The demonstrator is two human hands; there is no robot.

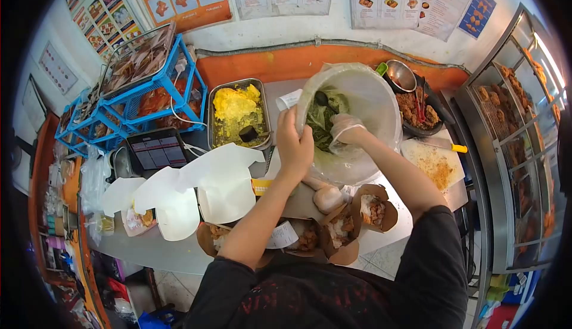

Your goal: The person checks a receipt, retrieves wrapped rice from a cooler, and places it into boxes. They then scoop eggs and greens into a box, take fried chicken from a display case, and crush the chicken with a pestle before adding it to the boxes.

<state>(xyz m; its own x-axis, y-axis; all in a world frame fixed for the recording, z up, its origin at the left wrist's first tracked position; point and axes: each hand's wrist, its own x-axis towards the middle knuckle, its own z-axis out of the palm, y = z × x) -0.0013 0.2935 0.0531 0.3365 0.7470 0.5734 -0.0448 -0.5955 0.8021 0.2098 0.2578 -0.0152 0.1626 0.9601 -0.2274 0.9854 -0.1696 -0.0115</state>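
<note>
A large translucent tub [381,105] leans toward me, with green leafy food [322,120] and a dark spoon inside. My left hand [295,144] grips the tub's left rim, close to a white paper slip [288,100]. Inside the tub, my right hand [347,131], in a clear plastic glove, is at the leaves with its fingers curled; what they hold is hidden. Below the tub stand brown boxes of rice and meat [373,209], [341,229]. Open white boxes [223,192] sit to the left.
Behind left are a tray of yellow food [237,105], blue baskets [128,111] and a tablet [158,151]. To the right are a pan of minced food [417,111], a cutting board [438,165] with a yellow-handled knife [457,148], and a display cabinet [506,144].
</note>
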